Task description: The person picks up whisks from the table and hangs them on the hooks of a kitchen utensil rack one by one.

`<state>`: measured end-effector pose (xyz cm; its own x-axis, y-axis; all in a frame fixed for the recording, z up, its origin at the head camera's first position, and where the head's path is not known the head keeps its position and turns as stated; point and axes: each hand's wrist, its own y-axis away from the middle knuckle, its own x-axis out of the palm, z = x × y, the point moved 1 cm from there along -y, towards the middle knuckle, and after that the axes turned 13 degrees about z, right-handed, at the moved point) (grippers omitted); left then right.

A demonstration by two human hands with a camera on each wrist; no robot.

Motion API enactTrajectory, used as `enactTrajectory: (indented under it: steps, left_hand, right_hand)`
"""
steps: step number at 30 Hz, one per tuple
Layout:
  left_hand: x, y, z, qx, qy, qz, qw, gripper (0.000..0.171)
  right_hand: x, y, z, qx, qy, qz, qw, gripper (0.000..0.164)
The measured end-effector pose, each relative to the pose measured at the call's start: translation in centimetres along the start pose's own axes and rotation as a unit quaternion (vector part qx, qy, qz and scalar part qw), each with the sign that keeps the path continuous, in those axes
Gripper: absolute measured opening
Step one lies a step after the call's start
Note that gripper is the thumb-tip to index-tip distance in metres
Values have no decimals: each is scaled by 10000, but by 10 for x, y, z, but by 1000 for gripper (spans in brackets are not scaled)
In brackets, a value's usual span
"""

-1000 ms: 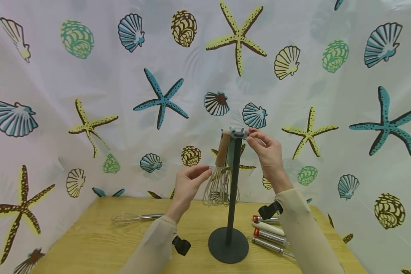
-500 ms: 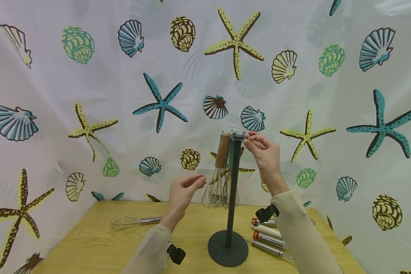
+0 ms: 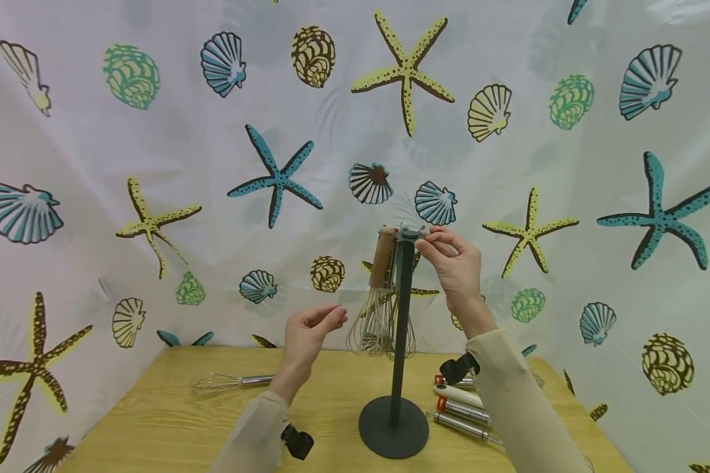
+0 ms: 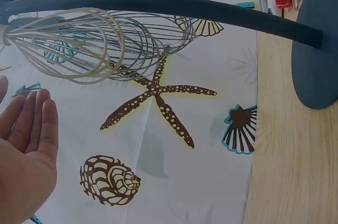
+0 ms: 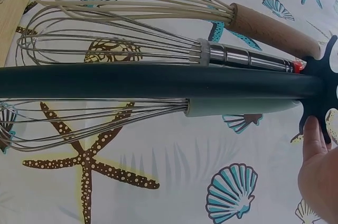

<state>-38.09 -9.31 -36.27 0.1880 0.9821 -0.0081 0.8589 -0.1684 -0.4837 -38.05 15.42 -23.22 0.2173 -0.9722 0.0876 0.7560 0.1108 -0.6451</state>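
A dark upright utensil stand (image 3: pixel 400 335) with a hooked top (image 5: pixel 321 84) carries three hanging whisks. One is a wooden-handled whisk (image 3: pixel 382 259), one a metal-handled whisk (image 5: pixel 240 55) with a red tip, and one a whisk with a pale green handle (image 5: pixel 237 108). My right hand (image 3: pixel 458 269) pinches a hook at the right of the stand's top between thumb and finger. My left hand (image 3: pixel 303 341) is held in the air left of the whisk wires, fingers relaxed and touching nothing. In the left wrist view, its fingers (image 4: pixel 48 129) lie apart from the wires.
A metal whisk (image 3: pixel 231 382) lies on the wooden table (image 3: pixel 171 427) at the left. To the right of the round base (image 3: pixel 393 437) lie several utensils, among them a cream-handled one (image 3: pixel 458 395) and a red-tipped one (image 3: pixel 464 410). A patterned curtain (image 3: pixel 307 263) hangs behind.
My left hand has drawn away from the whisks, leftward and down. The stand's top has turned slightly, and the metal whisk's red tip now shows beside the wooden handle. My right hand stays at the hook.
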Motion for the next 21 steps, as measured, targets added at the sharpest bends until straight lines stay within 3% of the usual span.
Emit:
enactTrajectory:
  steps: [8, 15, 21]
  left_hand:
    - [-6, 3, 4, 22, 245, 45, 9997, 31]
    - [-15, 7, 8, 10, 327, 83, 9994, 31]
    - [-26, 15, 20, -173, 332, 22, 9993, 31]
  right_hand:
    - [-3, 0, -5, -128, -163, 244, 9995, 5]
    - [-12, -5, -6, -374, -518, 665, 9957, 17]
    - [-16, -5, -3, -194, -773, 1029, 9915, 16]
